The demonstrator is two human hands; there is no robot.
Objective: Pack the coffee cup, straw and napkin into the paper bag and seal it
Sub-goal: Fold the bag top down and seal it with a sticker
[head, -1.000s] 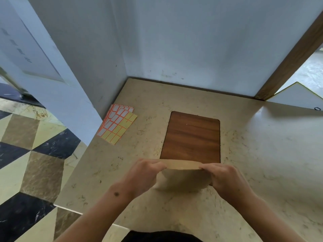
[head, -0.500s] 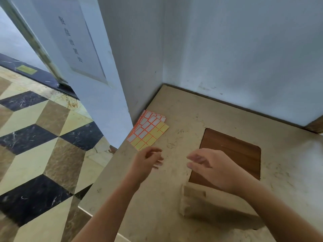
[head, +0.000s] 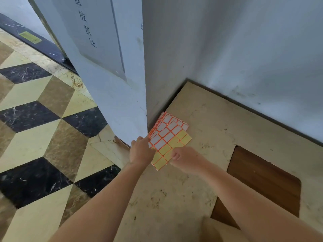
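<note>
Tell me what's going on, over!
Both hands at the sticker sheets: left hand on their edge, right hand pinching at a sticker. Paper bag behind on the counter, untouched. Nothing in the way.

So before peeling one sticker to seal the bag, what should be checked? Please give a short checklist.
1. Sticker sheets within reach on the counter: ok.
2. Left hand pressing on the sheets' left edge: ok.
3. Right hand at the sheets' near corner: ok.
4. Sticker already lifted: cannot tell.
5. Paper bag in view at the bottom edge: ok.
6. Bag top folded shut: cannot tell.
</note>
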